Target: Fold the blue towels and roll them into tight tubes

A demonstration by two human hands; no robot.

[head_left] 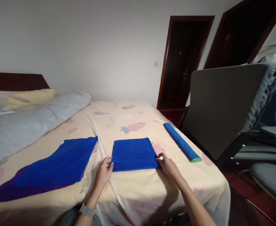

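Note:
A folded blue towel (pixel 133 153) lies flat on the cream patterned bed sheet (pixel 152 191) in front of me. My left hand (pixel 103 172) pinches its near left corner. My right hand (pixel 167 164) pinches its near right corner. To the left lies a larger blue towel (pixel 60 164), spread out on top of a purple cloth (pixel 5 194). To the right, a blue towel rolled into a long tube (pixel 181 142) with a green end rests near the bed's right edge.
A grey duvet (pixel 27 122) and yellow pillow (pixel 22 97) lie at the far left by the dark headboard. A grey padded board (pixel 222 103) leans beside the bed on the right, with chairs (pixel 267 175) behind it. Dark wooden doors (pixel 182 62) stand at the back.

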